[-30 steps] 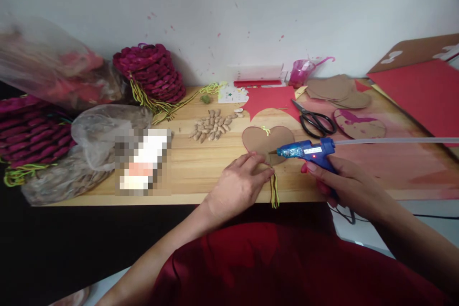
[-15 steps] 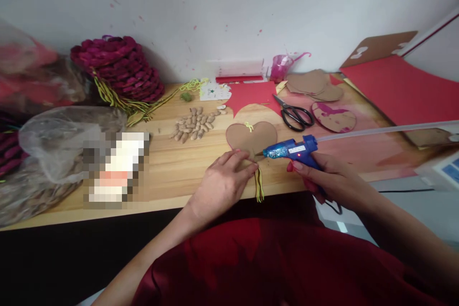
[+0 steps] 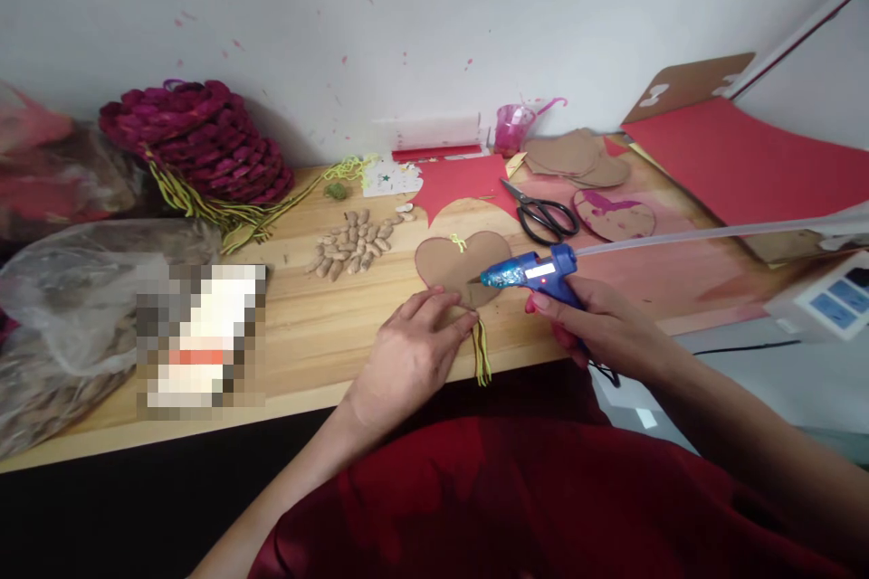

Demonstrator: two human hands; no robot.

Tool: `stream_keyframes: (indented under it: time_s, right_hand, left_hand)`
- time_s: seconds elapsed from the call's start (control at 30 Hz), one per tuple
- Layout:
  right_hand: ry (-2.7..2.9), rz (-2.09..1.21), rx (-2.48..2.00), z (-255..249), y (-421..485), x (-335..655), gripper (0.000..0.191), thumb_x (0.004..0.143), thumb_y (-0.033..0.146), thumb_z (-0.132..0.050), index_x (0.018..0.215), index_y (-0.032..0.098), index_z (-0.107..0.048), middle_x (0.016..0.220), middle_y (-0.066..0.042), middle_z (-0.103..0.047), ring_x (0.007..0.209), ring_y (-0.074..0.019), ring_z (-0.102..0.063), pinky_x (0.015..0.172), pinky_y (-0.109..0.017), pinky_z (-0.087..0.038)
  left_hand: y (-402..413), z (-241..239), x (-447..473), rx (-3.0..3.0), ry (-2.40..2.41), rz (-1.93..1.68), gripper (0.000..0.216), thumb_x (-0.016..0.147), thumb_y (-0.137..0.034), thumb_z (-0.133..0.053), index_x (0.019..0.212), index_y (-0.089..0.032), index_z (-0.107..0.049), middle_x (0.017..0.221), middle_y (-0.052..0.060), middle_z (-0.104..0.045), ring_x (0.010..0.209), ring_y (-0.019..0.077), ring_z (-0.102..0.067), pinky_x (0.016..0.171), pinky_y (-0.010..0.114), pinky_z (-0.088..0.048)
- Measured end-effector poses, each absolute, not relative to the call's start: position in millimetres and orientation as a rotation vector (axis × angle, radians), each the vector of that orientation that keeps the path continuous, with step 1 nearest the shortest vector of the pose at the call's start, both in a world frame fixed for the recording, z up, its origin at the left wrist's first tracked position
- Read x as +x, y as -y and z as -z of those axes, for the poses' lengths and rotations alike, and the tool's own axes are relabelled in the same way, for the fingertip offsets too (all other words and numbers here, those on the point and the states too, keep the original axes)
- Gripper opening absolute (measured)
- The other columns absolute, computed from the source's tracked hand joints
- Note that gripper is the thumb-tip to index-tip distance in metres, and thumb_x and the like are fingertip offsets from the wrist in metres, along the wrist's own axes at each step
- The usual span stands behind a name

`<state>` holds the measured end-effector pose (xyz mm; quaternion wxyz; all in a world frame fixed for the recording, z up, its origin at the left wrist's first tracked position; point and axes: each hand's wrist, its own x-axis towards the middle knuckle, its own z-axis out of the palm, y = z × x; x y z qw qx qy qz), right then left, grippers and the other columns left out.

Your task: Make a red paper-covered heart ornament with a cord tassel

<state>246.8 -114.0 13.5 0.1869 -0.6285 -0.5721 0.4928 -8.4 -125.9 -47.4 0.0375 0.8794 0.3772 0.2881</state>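
Currently the wooden worktop (image 3: 305,335) abuts a white wall (image 3: 407,18). At its front edge the left hand (image 3: 407,353) lies flat on a cardboard heart (image 3: 448,258); the right hand (image 3: 597,330) grips a glue gun (image 3: 536,273).

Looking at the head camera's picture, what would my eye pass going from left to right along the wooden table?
Clear plastic bag → stack of magenta woven pieces → heap of peanut-like shells → cardboard heart → blue glue gun → paint-smeared heart → red sheet.
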Motion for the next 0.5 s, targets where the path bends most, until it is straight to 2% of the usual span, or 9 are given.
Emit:
stream_keyframes:
  time_s: [0.27,0.5]
  right_hand:
    - [1.977,-1.016,-1.782,-20.8,116.5,246.2,0.042,0.095,0.059,-0.049,0.073,0.023,-0.050,0.056,0.000,-0.058,0.049,-0.0162,-0.054,0.050,-0.030,-0.038]
    - [2.113,-0.880,-1.808,-28.1,114.8,241.0,0.041,0.095,0.057,-0.046,0.075,0.022,-0.052,0.069,-0.005,-0.065,0.066,-0.0220,-0.060,0.062,-0.033,-0.039]
  left_hand:
    - [125.2,47.5,-8.4,2.711,-1.147,-0.893,0.026,0.095,-0.015,-0.062,0.118,-0.019,-0.073,0.122,0.013,-0.067,0.114,0.0280,-0.062,0.097,0.048,-0.058]
    - [125.0,48.1,-8.2,2.706,-1.156,-0.908,0.025,0.096,-0.017,-0.062,0.118,-0.020,-0.073,0.121,0.012,-0.067,0.115,0.0279,-0.061,0.096,0.048,-0.059]
